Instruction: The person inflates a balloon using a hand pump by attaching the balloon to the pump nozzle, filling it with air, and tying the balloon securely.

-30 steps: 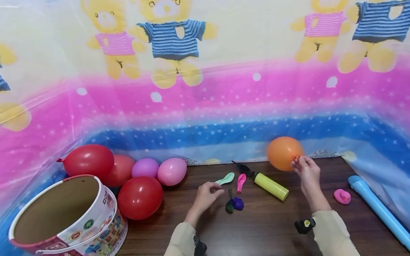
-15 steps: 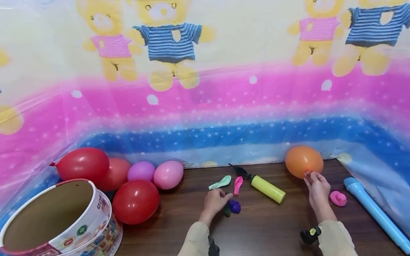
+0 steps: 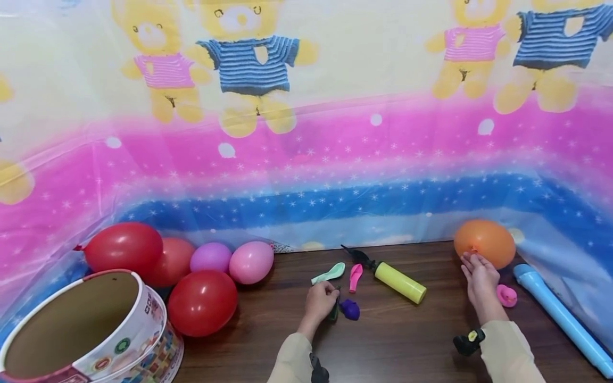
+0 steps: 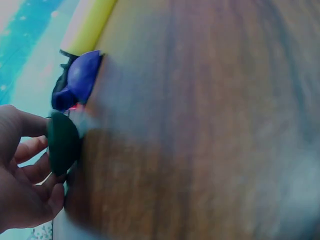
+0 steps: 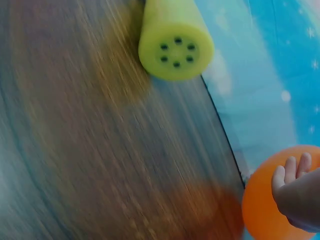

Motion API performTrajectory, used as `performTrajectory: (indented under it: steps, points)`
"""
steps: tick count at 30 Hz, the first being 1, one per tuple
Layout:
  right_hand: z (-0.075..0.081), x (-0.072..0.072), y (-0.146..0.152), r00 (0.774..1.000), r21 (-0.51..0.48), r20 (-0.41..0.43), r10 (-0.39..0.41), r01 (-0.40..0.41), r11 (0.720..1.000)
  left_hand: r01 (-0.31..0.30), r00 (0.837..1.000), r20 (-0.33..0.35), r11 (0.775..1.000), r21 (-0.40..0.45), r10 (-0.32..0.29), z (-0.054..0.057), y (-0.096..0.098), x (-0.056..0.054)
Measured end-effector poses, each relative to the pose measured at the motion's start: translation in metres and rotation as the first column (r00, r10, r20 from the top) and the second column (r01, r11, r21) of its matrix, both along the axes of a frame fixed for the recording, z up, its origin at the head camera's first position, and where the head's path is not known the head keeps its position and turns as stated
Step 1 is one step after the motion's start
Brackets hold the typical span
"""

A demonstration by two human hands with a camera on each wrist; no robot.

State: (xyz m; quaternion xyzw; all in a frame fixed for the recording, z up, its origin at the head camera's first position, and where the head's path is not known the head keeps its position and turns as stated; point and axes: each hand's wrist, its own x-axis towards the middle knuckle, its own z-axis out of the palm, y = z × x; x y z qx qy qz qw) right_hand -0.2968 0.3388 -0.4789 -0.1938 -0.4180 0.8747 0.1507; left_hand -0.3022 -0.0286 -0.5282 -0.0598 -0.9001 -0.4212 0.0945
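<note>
My left hand (image 3: 320, 304) pinches a dark green uninflated balloon (image 4: 62, 145) between thumb and fingers, low over the table. Just right of it lies a small purple uninflated balloon (image 3: 350, 309). Mint green (image 3: 329, 273) and pink uninflated balloons (image 3: 356, 278) lie beyond that hand. At the table's back right, my right hand (image 3: 482, 282) is by the knot of an inflated orange balloon (image 3: 488, 243). Its fingers (image 5: 290, 169) look fairly straight against the balloon in the right wrist view; the thumb is hidden there. A yellow hand pump (image 3: 400, 282) with a black nozzle lies between the hands.
A large paper bucket (image 3: 155, 306) stands at the left. Behind and beside it sit several inflated balloons, among them a red one (image 3: 203, 303) and a pink one (image 3: 251, 262). A pink rubber duck (image 3: 506, 296) and a long blue tube (image 3: 560, 319) lie at the right.
The orange balloon has moved right with my right hand, and its knot now sits slightly off the fingertips. My left hand has moved right and picked up the dark green balloon beside the purple one.
</note>
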Motion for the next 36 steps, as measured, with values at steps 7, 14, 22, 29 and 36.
performTrajectory:
  steps: [7,14,22,29,36]
  points:
    - [0.0,0.001,0.011,0.985,0.074,0.011,0.172,-0.172,0.982,0.022,0.999,0.037,0.96,0.28,-0.034,0.012,-0.013,-0.001]
    - [-0.008,-0.003,-0.002,0.936,0.211,-0.183,0.299,-0.26,0.942,0.056,0.993,0.069,0.881,0.47,-0.1,0.023,-0.027,-0.001]
    - [-0.011,-0.005,-0.035,0.905,0.598,0.026,0.425,-0.355,0.719,0.07,0.991,0.061,0.854,0.516,-0.118,0.046,-0.036,0.011]
    - [-0.021,-0.006,-0.07,0.84,0.882,0.323,0.435,-0.434,0.184,0.097,0.99,0.035,0.85,0.517,-0.134,0.082,-0.034,0.033]
    - [-0.035,-0.009,-0.068,0.819,0.904,0.401,0.411,-0.427,-0.031,0.136,0.987,-0.001,0.831,0.539,-0.161,0.065,-0.033,0.017]
